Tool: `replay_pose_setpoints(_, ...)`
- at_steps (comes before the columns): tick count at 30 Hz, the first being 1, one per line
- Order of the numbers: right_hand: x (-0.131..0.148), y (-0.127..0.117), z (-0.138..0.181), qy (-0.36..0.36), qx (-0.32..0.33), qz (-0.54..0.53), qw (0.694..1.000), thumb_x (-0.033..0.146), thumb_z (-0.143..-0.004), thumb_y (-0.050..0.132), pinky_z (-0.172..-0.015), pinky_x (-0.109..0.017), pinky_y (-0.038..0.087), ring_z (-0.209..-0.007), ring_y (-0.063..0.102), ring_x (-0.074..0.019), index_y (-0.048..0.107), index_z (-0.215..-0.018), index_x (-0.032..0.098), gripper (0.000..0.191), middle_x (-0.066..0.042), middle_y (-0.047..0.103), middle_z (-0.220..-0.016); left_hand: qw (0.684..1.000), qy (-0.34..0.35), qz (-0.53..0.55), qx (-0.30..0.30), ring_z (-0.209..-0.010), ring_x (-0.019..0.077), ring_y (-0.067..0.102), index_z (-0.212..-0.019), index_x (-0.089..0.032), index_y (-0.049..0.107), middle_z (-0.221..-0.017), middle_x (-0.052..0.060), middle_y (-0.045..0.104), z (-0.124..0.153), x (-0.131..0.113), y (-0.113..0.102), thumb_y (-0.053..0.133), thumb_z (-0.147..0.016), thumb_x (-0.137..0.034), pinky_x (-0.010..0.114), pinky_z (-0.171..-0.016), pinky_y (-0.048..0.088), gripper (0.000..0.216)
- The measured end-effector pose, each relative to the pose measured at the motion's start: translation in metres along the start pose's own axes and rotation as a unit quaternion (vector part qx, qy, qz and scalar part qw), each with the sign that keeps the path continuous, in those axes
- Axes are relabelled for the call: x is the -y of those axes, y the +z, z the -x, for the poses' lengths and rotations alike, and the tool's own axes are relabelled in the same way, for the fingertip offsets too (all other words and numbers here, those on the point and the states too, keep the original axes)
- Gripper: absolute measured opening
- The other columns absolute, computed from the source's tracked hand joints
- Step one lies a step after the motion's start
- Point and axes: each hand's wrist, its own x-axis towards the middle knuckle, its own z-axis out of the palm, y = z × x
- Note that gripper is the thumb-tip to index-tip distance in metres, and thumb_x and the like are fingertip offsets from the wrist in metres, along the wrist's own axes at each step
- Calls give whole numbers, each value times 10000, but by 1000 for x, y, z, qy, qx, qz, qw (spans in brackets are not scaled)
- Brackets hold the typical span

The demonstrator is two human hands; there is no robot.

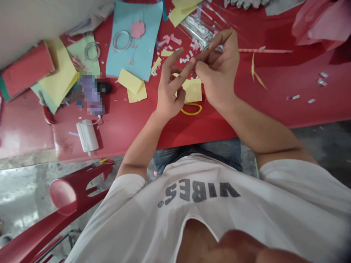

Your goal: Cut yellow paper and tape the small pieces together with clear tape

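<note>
Both my hands meet above the red table (274,80). My left hand (171,89) has its fingers partly spread, and its fingertips touch the right hand's fingertips. My right hand (218,67) is closed in a pinch on something small that I cannot make out. Below the hands lie a yellow paper square (193,91) and yellow-handled scissors (192,109), mostly hidden.
A light blue sheet (137,40) with a pink cut-out (137,29) and a clear tape ring (122,40) lies at the back. Yellow paper pieces (133,86), pink scraps (171,39), a white power bank (87,136) and a red chair (68,197) are to the left.
</note>
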Motion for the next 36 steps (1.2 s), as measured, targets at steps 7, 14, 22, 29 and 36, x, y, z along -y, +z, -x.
replay_pose_setpoints(7,3,1,-1,13,3,-4,1000,236,-695,608,-573,-380,345,-563,416,-212,313,-941,330,396,90,402,-626,999,26,-30,24,-1325,322,621,-1232,-370,749,-1483,13,537,4,-7,4,735,-821,-247,436,-1057,575,429)
replay_pose_setpoints(14,-11,3,-3,1,-9,0,1000,262,-683,561,-571,-358,284,-598,389,-209,260,-936,318,398,76,296,-676,994,-70,75,39,-1065,204,717,-1309,-429,708,-1426,-35,629,5,-10,14,742,-769,-209,307,-855,606,585)
replay_pose_setpoints(22,-39,-35,-24,-68,89,228,967,141,-852,542,-635,-364,370,-703,549,-200,585,-935,304,188,13,609,-822,976,-111,184,21,-1155,217,683,-1330,-381,684,-1526,-71,595,4,-17,8,685,-737,-205,312,-966,586,619)
replay_pose_setpoints(29,-91,-78,-55,-99,216,370,898,5,-696,545,-975,-375,460,-960,652,-170,767,-866,291,400,30,783,-1035,981,-107,163,-14,-1057,209,664,-1218,-430,709,-1434,-121,640,-2,-12,0,566,-707,-145,342,-896,579,603)
replay_pose_setpoints(36,-35,-51,-32,-154,181,301,924,170,-1004,538,-779,-335,470,-858,607,-174,676,-1213,288,277,-11,680,-1013,970,-146,192,22,-1117,206,660,-1257,-329,709,-1452,-62,636,0,-13,-1,582,-747,-172,319,-830,548,548)
